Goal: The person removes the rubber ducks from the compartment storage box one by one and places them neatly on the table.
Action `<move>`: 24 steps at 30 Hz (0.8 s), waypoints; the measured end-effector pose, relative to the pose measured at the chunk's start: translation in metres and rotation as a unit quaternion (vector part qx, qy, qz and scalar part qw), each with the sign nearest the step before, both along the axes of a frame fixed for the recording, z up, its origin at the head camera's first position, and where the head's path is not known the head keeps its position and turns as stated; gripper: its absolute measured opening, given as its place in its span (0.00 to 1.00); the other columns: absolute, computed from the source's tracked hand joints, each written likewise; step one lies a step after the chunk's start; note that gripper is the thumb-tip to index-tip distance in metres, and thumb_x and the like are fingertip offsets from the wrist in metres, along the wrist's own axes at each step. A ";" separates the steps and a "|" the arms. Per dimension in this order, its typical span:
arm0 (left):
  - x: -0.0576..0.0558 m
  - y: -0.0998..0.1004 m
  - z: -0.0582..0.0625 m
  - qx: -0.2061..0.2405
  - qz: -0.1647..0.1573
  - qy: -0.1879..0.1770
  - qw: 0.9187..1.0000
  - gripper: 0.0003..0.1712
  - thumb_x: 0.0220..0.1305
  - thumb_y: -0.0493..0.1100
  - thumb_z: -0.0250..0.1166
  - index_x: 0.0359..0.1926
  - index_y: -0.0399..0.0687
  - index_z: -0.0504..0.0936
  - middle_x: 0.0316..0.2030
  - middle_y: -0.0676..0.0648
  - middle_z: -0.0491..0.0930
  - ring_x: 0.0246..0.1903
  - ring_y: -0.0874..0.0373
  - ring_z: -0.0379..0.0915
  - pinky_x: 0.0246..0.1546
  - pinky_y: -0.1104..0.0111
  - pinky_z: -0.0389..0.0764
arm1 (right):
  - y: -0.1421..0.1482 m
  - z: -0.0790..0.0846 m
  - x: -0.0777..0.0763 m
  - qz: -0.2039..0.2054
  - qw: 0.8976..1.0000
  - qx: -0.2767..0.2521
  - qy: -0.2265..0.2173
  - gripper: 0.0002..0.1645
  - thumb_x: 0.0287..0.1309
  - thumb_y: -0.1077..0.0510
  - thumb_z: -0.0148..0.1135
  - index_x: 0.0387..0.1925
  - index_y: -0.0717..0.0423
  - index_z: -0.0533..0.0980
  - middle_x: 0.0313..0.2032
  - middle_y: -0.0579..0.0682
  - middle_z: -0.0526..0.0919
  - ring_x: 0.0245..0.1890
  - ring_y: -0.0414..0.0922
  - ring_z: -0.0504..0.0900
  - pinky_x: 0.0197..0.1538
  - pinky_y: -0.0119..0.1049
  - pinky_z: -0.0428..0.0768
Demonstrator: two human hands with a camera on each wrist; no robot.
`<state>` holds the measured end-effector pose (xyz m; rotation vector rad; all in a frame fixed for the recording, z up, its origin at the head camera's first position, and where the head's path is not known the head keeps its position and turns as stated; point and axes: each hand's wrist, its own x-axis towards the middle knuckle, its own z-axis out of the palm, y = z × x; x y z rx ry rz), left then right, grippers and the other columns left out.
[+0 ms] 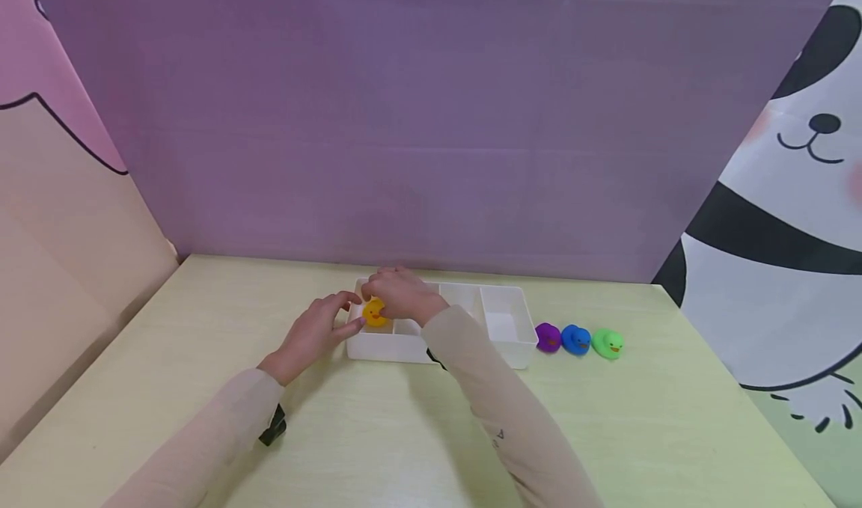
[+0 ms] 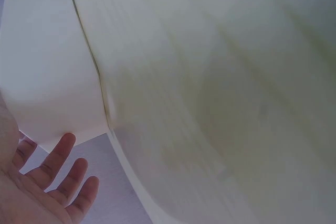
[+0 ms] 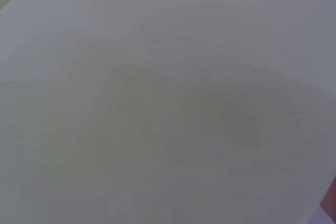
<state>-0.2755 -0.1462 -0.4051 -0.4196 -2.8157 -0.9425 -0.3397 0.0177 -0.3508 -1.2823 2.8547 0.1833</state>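
A yellow toy duck [image 1: 373,313] is in the leftmost compartment of a white divided tray [image 1: 387,349]. My right hand [image 1: 402,295] reaches over the tray and holds the duck, thumb at its right side and curled fingers behind it. At the tray's left end is my left hand [image 1: 315,336], its fingers and thumb apart around that corner. In the left wrist view the fingers of this left hand [image 2: 52,187] spread loosely beside the tray's white wall [image 2: 52,66]. The right wrist view is almost filled by a blurred white surface [image 3: 157,103].
Right of the tray stand a purple duck [image 1: 548,337], a blue duck [image 1: 576,340] and a green duck [image 1: 608,343] in a row. They are on a pale wooden table [image 1: 337,448]. A purple cloth backdrop [image 1: 404,119] rises behind the table's far edge.
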 end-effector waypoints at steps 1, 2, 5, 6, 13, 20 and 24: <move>0.000 0.000 0.000 0.000 0.000 0.000 1.000 0.23 0.60 0.54 0.60 0.54 0.51 0.71 0.46 0.46 0.76 0.44 0.48 0.68 0.42 0.56 0.73 | 0.000 0.000 0.000 0.001 1.000 0.003 0.001 0.16 0.50 0.58 0.66 0.43 0.46 0.77 0.44 0.41 0.81 0.50 0.44 0.73 0.62 0.47 0.65; 0.000 0.000 0.000 0.000 0.001 0.000 1.000 0.23 0.60 0.54 0.60 0.54 0.51 0.71 0.46 0.47 0.76 0.44 0.48 0.68 0.42 0.56 0.73 | -0.001 0.000 0.000 0.001 1.000 0.006 0.002 0.16 0.50 0.58 0.66 0.44 0.46 0.77 0.44 0.42 0.81 0.50 0.44 0.73 0.62 0.47 0.65; 0.000 -0.001 -0.001 0.000 0.000 0.005 1.000 0.23 0.60 0.53 0.60 0.53 0.50 0.72 0.45 0.46 0.76 0.44 0.48 0.68 0.42 0.56 0.73 | -0.002 0.000 0.000 -0.003 1.000 0.010 0.001 0.17 0.50 0.58 0.66 0.44 0.46 0.77 0.45 0.42 0.81 0.51 0.44 0.73 0.62 0.48 0.64; -0.001 -0.001 -0.001 0.001 0.000 0.006 1.000 0.23 0.59 0.53 0.60 0.53 0.50 0.72 0.45 0.46 0.76 0.44 0.49 0.68 0.42 0.56 0.73 | -0.003 0.000 0.000 -0.006 1.000 0.012 0.000 0.18 0.49 0.57 0.67 0.45 0.46 0.77 0.45 0.42 0.81 0.51 0.44 0.73 0.63 0.48 0.64; -0.001 -0.001 0.000 0.001 -0.002 0.008 1.000 0.23 0.59 0.53 0.61 0.53 0.49 0.72 0.45 0.46 0.76 0.43 0.49 0.69 0.42 0.57 0.74 | -0.005 0.001 0.002 -0.021 1.000 0.021 -0.008 0.18 0.49 0.57 0.67 0.44 0.45 0.77 0.45 0.41 0.81 0.50 0.44 0.73 0.64 0.49 0.61; 0.000 -0.002 0.001 0.001 -0.002 0.002 1.000 0.23 0.60 0.54 0.60 0.53 0.50 0.71 0.46 0.46 0.75 0.44 0.48 0.68 0.41 0.56 0.73 | -0.007 0.001 0.002 -0.029 0.999 0.015 -0.014 0.16 0.50 0.58 0.66 0.43 0.44 0.77 0.43 0.40 0.81 0.48 0.43 0.73 0.64 0.49 0.60; 0.000 -0.002 0.001 0.001 0.000 0.001 1.000 0.23 0.60 0.54 0.60 0.53 0.52 0.71 0.46 0.47 0.75 0.44 0.49 0.67 0.41 0.57 0.73 | -0.007 -0.001 0.001 -0.024 1.000 0.007 -0.016 0.16 0.49 0.58 0.67 0.42 0.45 0.77 0.42 0.40 0.82 0.47 0.44 0.73 0.65 0.51 0.59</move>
